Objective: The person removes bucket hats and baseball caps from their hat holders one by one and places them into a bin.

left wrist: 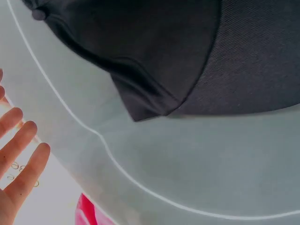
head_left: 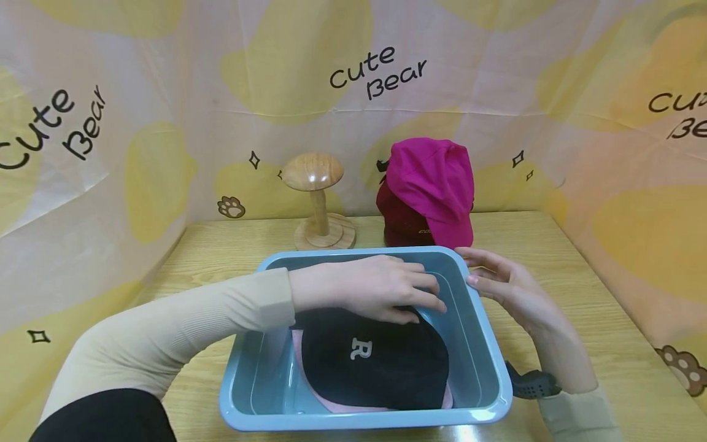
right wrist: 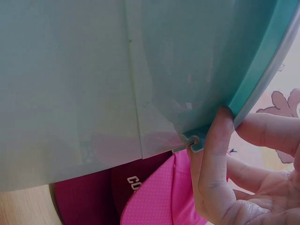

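Note:
A light blue plastic basin (head_left: 488, 344) sits tilted toward me on the table. Inside it lies a black baseball cap (head_left: 381, 362) with a white letter R, on top of something pale pink (head_left: 353, 407) that shows only at the edges. My left hand (head_left: 381, 285) reaches across the basin over the cap's upper part; in the left wrist view its fingers (left wrist: 28, 164) are loosely extended and apart from the cap (left wrist: 154, 51). At the far right corner, my right hand (head_left: 510, 288) pinches the basin's rim (right wrist: 255, 75) between thumb and fingers.
Behind the basin stands a wooden mushroom-shaped hat stand (head_left: 313, 173). To its right, a bright pink cap (head_left: 433, 178) rests over a dark red cap (head_left: 400, 221). Patterned cloth (head_left: 309, 61) hangs behind the wooden table (head_left: 232, 245) and along its sides.

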`<action>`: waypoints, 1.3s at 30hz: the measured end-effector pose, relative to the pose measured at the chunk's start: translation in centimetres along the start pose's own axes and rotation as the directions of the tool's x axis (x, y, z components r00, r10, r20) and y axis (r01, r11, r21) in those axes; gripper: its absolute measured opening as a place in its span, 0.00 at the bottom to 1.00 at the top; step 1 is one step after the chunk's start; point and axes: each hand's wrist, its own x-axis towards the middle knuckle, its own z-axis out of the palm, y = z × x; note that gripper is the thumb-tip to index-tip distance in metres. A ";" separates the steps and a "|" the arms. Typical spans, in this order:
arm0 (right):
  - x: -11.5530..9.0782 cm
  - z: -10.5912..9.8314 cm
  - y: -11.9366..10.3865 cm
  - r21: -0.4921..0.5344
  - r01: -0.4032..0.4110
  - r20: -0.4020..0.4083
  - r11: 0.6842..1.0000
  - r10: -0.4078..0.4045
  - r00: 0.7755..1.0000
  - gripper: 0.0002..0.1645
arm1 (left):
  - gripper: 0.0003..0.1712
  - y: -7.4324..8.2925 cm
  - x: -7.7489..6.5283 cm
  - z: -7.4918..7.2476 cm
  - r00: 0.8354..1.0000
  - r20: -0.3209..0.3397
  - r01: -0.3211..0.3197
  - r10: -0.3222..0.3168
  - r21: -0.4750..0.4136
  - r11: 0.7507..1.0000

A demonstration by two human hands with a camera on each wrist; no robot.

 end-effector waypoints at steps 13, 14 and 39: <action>0.0 0.0 0.0 -0.002 -0.006 0.003 1.000 0.006 1.000 0.29 | 0.22 -0.5 0.0 -1.5 0.990 -0.142 0.024 -0.018 0.039 0.999; 0.1 0.0 0.0 0.002 -0.003 0.005 1.000 0.003 1.000 0.29 | 0.22 -0.6 0.0 -1.6 0.988 -0.151 0.027 -0.020 0.045 0.999; -0.3 0.1 0.1 -0.014 -0.026 -0.039 1.000 0.026 0.999 0.30 | 0.20 -1.7 1.1 -3.7 0.944 -0.323 0.097 -0.073 0.059 0.994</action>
